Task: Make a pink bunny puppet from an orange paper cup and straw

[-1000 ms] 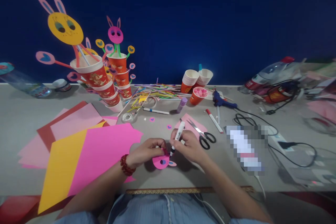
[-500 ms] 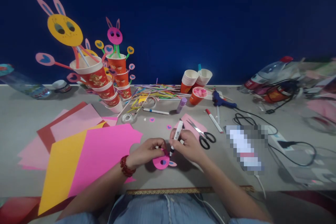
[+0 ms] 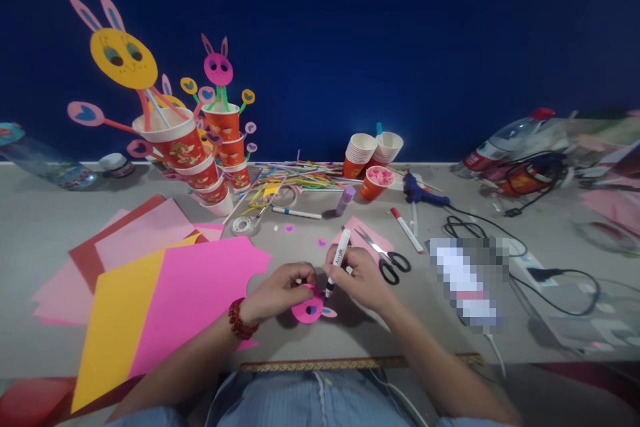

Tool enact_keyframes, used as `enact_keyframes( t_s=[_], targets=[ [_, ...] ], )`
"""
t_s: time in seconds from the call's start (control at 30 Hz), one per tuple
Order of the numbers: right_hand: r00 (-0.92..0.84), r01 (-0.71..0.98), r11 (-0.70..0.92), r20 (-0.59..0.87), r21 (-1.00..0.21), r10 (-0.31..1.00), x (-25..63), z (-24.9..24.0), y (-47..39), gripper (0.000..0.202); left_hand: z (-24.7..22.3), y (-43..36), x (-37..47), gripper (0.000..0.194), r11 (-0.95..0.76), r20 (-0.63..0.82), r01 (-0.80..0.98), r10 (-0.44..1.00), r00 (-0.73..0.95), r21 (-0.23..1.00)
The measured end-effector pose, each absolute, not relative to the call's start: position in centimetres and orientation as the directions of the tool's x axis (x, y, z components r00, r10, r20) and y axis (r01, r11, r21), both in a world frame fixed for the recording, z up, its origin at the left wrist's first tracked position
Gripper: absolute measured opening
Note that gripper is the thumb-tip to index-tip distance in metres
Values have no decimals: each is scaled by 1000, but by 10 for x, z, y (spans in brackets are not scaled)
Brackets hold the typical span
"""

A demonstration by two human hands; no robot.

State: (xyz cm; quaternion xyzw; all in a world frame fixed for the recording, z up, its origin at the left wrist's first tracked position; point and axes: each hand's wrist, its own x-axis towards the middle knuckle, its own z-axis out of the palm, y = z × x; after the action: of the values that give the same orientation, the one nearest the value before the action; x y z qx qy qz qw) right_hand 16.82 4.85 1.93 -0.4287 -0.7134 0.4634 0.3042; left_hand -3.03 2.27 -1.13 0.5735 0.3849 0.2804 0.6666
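My left hand [image 3: 285, 290], with a red bead bracelet at the wrist, pinches a round pink paper face [image 3: 305, 313] between thumb and fingers. The face has a dark drawn eye and a pale pink ear with a blue middle pointing right. In my right hand [image 3: 356, 277] is a white marker [image 3: 339, 255], held upright and slightly tilted, its dark lower end close to the upper right edge of the face. Whether the tip touches the paper is too small to tell. Black-handled scissors [image 3: 389, 265] lie on pink paper just beyond my right hand.
Colored paper sheets [image 3: 200, 300] spread at left. Behind them stand stacked red cups [image 3: 183, 150] with paper rabbit faces. Straws [image 3: 305, 177], a purple glue stick [image 3: 346, 201] and a cup of pink scraps [image 3: 376, 187] are further back. A blue glue gun [image 3: 423, 193] and cables lie right.
The marker and my right hand have shifted very slightly to the right, with the marker's lower end a little farther from the paper face. My left hand keeps its hold.
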Motion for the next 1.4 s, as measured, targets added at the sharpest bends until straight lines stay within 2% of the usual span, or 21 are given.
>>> enact_keyframes(
  t_s=[0.37,0.9,1.1,1.4],
  targets=[
    [-442,366,242,61,-899,895,168,17,49,16,-9,22,-30,5,96,-146,121,832,535,988],
    [-452,408,297,92,-863,887,168,15,48,17,-12,21,-30,1,123,-160,105,834,528,987],
    [-414,423,268,79,-866,907,173,24,47,17,-12,22,-31,8,108,-146,101,833,534,989],
    [-454,418,296,85,-859,887,166,15,45,16,-12,20,-30,3,134,-173,112,834,524,985]
  ],
)
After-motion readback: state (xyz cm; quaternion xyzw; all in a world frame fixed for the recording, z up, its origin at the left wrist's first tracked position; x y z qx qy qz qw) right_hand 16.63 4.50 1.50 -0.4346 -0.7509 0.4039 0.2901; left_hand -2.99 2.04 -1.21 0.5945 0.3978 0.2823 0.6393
